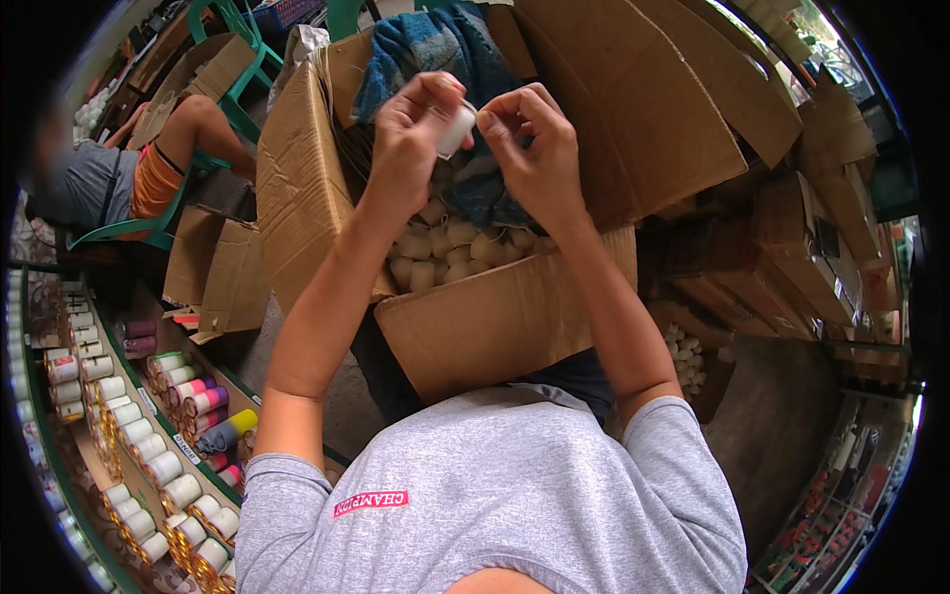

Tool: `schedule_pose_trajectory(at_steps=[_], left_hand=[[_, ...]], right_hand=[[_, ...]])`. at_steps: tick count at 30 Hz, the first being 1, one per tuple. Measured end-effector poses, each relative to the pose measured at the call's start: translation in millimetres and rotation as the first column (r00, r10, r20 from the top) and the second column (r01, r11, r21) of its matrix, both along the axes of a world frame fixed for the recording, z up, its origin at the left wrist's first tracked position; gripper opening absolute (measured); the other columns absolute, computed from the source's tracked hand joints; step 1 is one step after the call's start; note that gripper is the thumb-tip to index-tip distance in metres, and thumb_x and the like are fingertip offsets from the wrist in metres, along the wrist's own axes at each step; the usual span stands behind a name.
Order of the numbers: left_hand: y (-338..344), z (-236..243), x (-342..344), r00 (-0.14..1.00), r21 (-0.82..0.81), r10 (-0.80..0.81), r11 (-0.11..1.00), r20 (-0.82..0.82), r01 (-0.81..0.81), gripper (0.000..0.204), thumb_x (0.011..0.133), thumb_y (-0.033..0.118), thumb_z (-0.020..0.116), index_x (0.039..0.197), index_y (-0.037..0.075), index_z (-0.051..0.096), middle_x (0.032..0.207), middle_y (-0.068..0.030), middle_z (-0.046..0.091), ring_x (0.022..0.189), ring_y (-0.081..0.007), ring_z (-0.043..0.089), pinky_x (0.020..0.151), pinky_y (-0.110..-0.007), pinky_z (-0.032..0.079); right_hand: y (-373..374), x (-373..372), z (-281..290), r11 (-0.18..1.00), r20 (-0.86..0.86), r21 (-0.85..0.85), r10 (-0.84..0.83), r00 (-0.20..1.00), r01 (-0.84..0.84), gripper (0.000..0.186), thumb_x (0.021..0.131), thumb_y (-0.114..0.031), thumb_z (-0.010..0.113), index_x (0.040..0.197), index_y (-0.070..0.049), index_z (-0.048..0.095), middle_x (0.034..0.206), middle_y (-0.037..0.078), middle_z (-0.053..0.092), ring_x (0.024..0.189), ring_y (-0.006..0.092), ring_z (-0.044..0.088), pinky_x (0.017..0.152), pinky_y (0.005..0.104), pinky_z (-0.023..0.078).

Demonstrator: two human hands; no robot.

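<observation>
My left hand [411,134] is raised over an open cardboard box [495,307], its fingers closed round a small white candle [455,132]. The candle is slightly blurred and tilted. Just to its right, my right hand [534,134] pinches thumb and forefinger together at the candle's upper edge. What lies in that pinch, perhaps the wick, is too small to make out. Below both hands, many cream-coloured candles [450,247] lie loose in the box. A blue patterned cloth [435,49] hangs over the far side of the box and down into it.
Shelves at the left hold rows of white cylinders [163,465] and coloured ones [206,398]. Another person [168,178] sits on a green chair [242,74] at the far left. Stacked cartons [732,267] stand at the right, near a box of small pale pieces [683,351].
</observation>
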State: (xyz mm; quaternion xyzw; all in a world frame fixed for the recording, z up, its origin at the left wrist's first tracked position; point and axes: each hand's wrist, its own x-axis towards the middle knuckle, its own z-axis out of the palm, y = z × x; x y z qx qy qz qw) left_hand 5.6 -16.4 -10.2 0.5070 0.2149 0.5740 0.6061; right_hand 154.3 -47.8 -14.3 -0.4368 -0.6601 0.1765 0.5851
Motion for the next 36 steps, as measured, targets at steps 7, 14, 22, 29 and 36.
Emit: schedule_pose_trajectory(at_steps=[7, 14, 22, 29, 36], left_hand=[[8, 5, 11, 0.993, 0.027, 0.016, 0.999, 0.115, -0.019, 0.045, 0.099, 0.036, 0.053, 0.125, 0.0, 0.046, 0.122, -0.0112, 0.055, 0.123, -0.0273, 0.053, 0.1, -0.039, 0.046], [7, 7, -3, 0.971, -0.058, -0.085, 0.993, 0.223, 0.1, 0.044, 0.099, 0.037, 0.052, 0.124, 0.001, 0.049, 0.117, -0.0181, 0.062, 0.104, -0.0212, 0.062, 0.093, -0.033, 0.05], [10, 4, -18, 0.989, -0.03, -0.149, 0.988, 0.023, 0.149, 0.047, 0.098, 0.042, 0.054, 0.124, 0.003, 0.053, 0.095, -0.0079, 0.063, 0.069, -0.0074, 0.048, 0.063, -0.022, 0.041], [4, 4, -15, 0.953, 0.171, 0.032, 0.985, -0.301, 0.021, 0.044, 0.096, 0.043, 0.057, 0.122, 0.007, 0.058, 0.097, -0.0027, 0.061, 0.082, -0.0055, 0.056, 0.07, -0.019, 0.044], [6, 4, -14, 0.903, 0.305, 0.2, 0.949, -0.38, -0.082, 0.036, 0.098, 0.027, 0.059, 0.125, 0.004, 0.056, 0.098, -0.0032, 0.062, 0.082, -0.0084, 0.058, 0.076, -0.024, 0.049]], right_hand=[[7, -7, 6, 0.987, 0.069, -0.13, 0.1, 0.993, -0.091, 0.017, 0.081, -0.009, 0.074, 0.088, 0.003, 0.066, 0.082, 0.009, 0.059, 0.064, 0.0166, 0.056, 0.061, 0.0307, 0.047], [23, 1, 8, 0.979, 0.27, -0.13, 0.19, 0.944, -0.159, 0.012, 0.082, -0.007, 0.071, 0.083, 0.002, 0.065, 0.079, 0.014, 0.065, 0.066, 0.0186, 0.063, 0.059, 0.0312, 0.048], [53, 65, -30, 0.764, 0.6, -0.643, 0.464, 0.652, 0.048, 0.011, 0.078, -0.004, 0.066, 0.086, 0.003, 0.068, 0.081, 0.012, 0.07, 0.072, 0.0181, 0.067, 0.065, 0.0331, 0.054], [55, 57, -105, 0.602, 0.608, -0.794, 0.78, 0.145, 0.091, 0.028, 0.072, -0.016, 0.072, 0.097, -0.004, 0.07, 0.109, 0.02, 0.067, 0.107, 0.0333, 0.063, 0.089, 0.042, 0.051], [35, 41, -42, 0.733, 0.755, -0.655, 0.634, 0.164, 0.185, 0.034, 0.067, -0.018, 0.077, 0.097, -0.004, 0.07, 0.102, 0.016, 0.069, 0.098, 0.0311, 0.066, 0.081, 0.0405, 0.054]])
